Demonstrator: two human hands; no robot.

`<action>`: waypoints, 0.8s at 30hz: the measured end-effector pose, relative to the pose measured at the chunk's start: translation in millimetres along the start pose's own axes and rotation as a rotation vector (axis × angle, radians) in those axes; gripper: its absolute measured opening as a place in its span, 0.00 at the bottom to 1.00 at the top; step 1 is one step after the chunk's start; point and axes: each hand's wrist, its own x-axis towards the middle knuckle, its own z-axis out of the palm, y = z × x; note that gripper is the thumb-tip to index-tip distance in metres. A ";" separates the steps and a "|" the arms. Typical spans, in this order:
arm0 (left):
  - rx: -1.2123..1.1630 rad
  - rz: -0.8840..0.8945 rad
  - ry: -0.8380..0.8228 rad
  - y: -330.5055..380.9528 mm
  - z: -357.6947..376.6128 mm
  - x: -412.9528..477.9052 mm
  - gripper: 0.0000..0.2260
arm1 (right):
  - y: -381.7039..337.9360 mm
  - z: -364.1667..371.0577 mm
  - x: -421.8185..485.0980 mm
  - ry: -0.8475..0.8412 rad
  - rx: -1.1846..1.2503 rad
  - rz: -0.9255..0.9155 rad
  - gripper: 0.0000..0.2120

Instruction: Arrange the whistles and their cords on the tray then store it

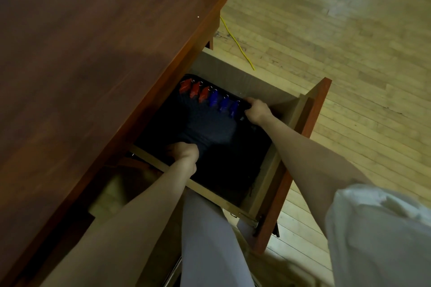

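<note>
We are on the storing step. The tray (pixel 233 154) lies inside the open drawer (pixel 251 86), which stands pulled out from under the brown surface (pixel 105 42). On it, three red whistles (pixel 194 89) and three blue whistles (pixel 224 101) sit in one row along the far edge, red toward the surface and blue toward our right. We cannot make out the cords; the tray's dark bed swallows them in this dim light.

Our left hand (pixel 184 152) curls its fingers round the tray's near-left edge, close to the drawer's side. Our right hand (pixel 256 110) grips the far right corner, just beside the last blue whistle. Both hands are grasping the tray, and neither is free.

We judge the arranging done and the tray at or almost at the drawer's bottom, though the gloom hides whether it rests flat. The next move calls for letting go with both hands without jogging the row and lifting them clear of the drawer walls. Then we push the drawer front (pixel 303 147) in until it shuts under the surface. A slow push suits, since the whistles look loose and may slide.
</note>
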 end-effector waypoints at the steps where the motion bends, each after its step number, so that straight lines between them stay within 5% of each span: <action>1: 0.180 0.117 -0.045 7.2 -1.1 -4.2 0.21 | -0.6 0.7 0.8 -0.004 -0.026 -0.008 0.27; 3: 0.117 -0.069 -0.153 3.1 -9.2 -11.9 0.25 | -2.9 1.2 1.2 -0.030 -0.096 -0.017 0.29; 4: 0.220 0.054 -0.096 0.7 -8.3 -8.8 0.25 | -3.0 1.5 1.4 -0.041 -0.139 -0.018 0.29; 6: 0.785 0.317 0.025 -1.4 -15.5 -15.0 0.21 | -2.7 2.0 -0.8 -0.055 -0.225 -0.025 0.31; 7: 0.805 0.291 0.012 -0.8 -16.5 -18.7 0.20 | -3.1 1.9 -4.1 -0.065 -0.261 -0.027 0.31; 9: 0.617 0.286 0.013 1.7 -15.4 -18.6 0.20 | -1.4 2.9 -8.0 -0.062 -0.329 -0.050 0.31; 12: 0.016 0.157 0.049 2.2 -16.0 -33.4 0.27 | -1.6 2.6 -15.8 -0.007 -0.424 -0.118 0.30; 14: -0.136 0.236 0.008 2.1 -13.1 -52.6 0.30 | -5.5 2.6 -24.5 0.049 -0.484 -0.184 0.29; 21: 0.429 0.651 0.284 -14.6 -26.3 -99.6 0.28 | -33.1 3.6 -84.7 0.151 -0.655 -0.398 0.27; 24: 0.495 0.772 0.440 -32.5 -33.6 -117.2 0.22 | -44.7 1.7 -112.6 0.191 -0.682 -0.473 0.25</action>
